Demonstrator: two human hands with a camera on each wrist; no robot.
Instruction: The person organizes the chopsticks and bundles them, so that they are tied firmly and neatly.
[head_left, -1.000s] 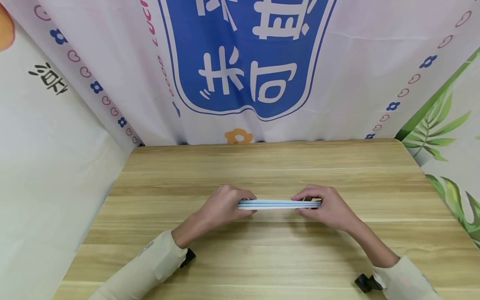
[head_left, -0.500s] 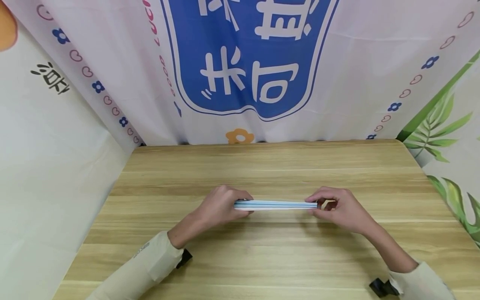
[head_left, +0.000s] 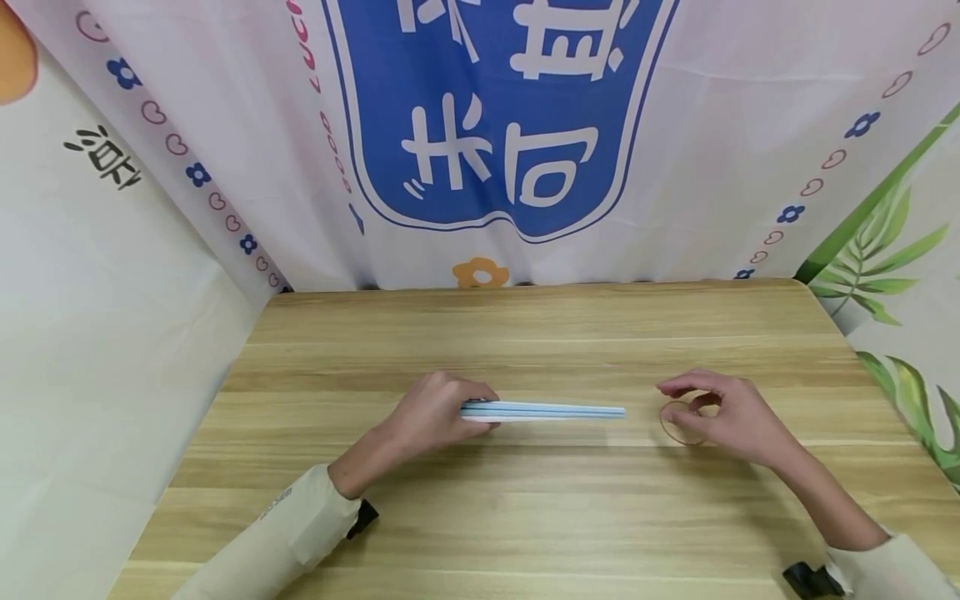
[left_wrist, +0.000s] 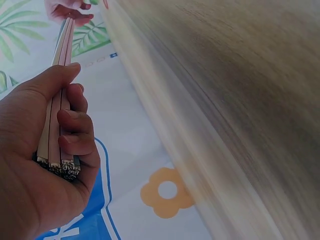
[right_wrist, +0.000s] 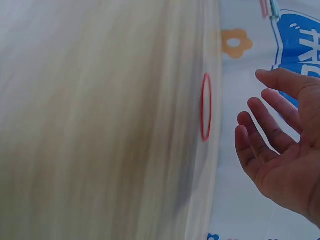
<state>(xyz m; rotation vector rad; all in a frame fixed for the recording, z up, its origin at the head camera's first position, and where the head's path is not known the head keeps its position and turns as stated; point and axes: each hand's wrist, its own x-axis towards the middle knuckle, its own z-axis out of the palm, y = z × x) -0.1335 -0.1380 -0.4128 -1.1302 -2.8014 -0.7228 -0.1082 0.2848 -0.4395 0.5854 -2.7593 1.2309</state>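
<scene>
My left hand [head_left: 438,414] grips one end of a bundle of chopsticks [head_left: 558,412], which points to the right above the table. In the left wrist view the fingers and thumb curl round the chopsticks [left_wrist: 56,115], whose patterned butt ends show by the palm. Past the bundle's free tip is my right hand [head_left: 726,414], its fingers relaxed and apart from the chopsticks. A thin red rubber band [right_wrist: 202,110] appears beside the right hand, not touching it in the right wrist view. Whether the band lies on the table or is in the air I cannot tell.
A wood-grain table [head_left: 480,517] lies under both hands. Behind it hangs a white curtain [head_left: 675,183] with a blue printed sign. Printed sheets stand at the left and right sides. Black wrist mounts [head_left: 812,578] sit at the sleeves.
My right hand has let go of the bundle's right end and moved right. The red rubber band has come into view by it. My left hand has shifted slightly left with the chopsticks.
</scene>
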